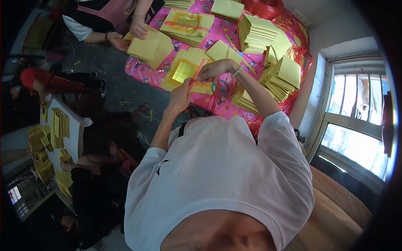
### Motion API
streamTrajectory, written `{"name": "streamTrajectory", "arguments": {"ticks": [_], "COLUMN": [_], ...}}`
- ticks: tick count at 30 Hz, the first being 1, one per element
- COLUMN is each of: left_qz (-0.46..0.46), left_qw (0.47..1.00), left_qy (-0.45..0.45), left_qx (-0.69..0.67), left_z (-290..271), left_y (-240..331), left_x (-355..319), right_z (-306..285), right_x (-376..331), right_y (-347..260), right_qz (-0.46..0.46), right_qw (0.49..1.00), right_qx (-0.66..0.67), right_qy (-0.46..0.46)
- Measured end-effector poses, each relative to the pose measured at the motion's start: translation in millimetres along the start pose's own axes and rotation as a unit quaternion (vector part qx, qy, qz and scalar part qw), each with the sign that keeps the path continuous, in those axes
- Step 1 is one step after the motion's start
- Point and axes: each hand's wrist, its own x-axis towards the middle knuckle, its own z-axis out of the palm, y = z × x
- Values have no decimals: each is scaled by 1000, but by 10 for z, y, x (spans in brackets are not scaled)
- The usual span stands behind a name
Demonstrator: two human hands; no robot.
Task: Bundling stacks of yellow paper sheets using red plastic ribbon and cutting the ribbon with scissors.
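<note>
On the table before me lies yellow joss paper [169,82] with a shiny gold foil square [184,72]. A flat red plastic strip [202,66] runs across it beside the foil. My left hand [181,97] is closed at the near end of this strip, its fingertips pinched together. Coming from the right, my right hand [216,70] bends over the paper, fingers closed on the strip; the exact grip is partly hidden. Scissors with blue-green handles [225,86] lie just below my right hand, among loose red strands.
Yellow paper stacks [257,34] crowd the pink patterned table [140,71], with a red strip coil [264,7] at the back. Across the left corner, a co-worker's hands [139,28] handle a yellow stack [150,47]. Other people sit near a white table [74,133] at left.
</note>
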Motion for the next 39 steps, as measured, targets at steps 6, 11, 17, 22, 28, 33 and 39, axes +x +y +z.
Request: {"name": "streamTrajectory", "arguments": {"ticks": [6,11,17,22,28,33,39], "left_qz": [-127,-225,109,0,-84,-115,-65], "left_qw": [988,972,983,1000,994,987,986], "left_qy": [88,-61,146,-6,64,112,13], "left_qx": [6,11,19,-8,17,19,151], "left_z": [55,155,44,44,50,210,288], "left_y": [-915,-1349,-224,133,-517,-1353,-1158], "left_x": [-534,-862,-37,227,-194,-850,-626], "right_z": [-374,-329,-88,-11,-330,-449,-300], "right_x": [-502,-474,-20,113,-193,-401,-192], "right_y": [560,485,178,-53,484,659,385], "right_qz": [11,34,5,-8,-41,-14,23], "right_qw": [992,991,997,999,995,995,997], "right_qx": [119,96,9,-11,88,95,-34], "right_qy": [33,89,80,44,-14,23,71]}}
